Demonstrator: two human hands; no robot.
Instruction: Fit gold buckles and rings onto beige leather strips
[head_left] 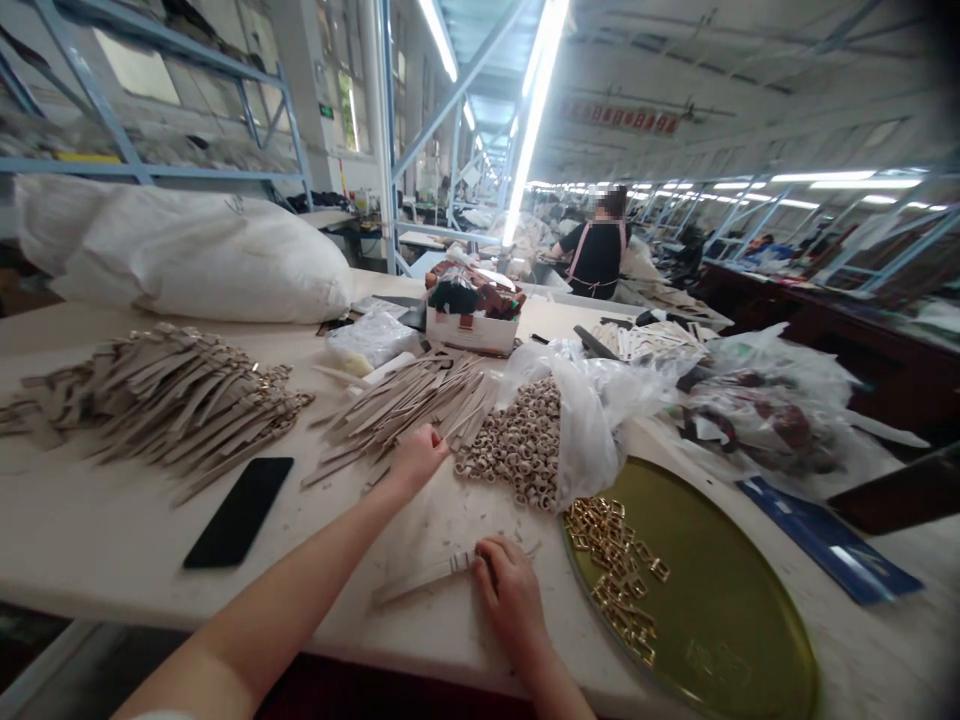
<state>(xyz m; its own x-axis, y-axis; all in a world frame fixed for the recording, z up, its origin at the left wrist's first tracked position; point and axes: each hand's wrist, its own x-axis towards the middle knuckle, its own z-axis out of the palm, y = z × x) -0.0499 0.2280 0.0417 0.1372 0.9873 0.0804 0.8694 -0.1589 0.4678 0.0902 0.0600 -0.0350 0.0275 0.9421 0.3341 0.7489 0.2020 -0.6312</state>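
Note:
My left hand [420,458] is closed at the near edge of a pile of flat beige straps [409,395], its fingers pinched on the end of a thin strap. Lower down, my right hand [511,590] grips one beige strap [420,580] that lies on the table; small loops [459,563] sit round it beside the fingertips. Just beyond my hands, many small beige loops [517,440] spill from a clear plastic bag [592,430]. Gold buckles [619,570] are heaped at the left side of an olive oval tray [720,560], right of my right hand.
A black phone [238,512] lies at left, near a heap of straps with buckles [187,400]. Behind are a white sack [187,255] and a filled box [472,330]. A blue flat item [829,540] lies right. A person [598,250] works farther back.

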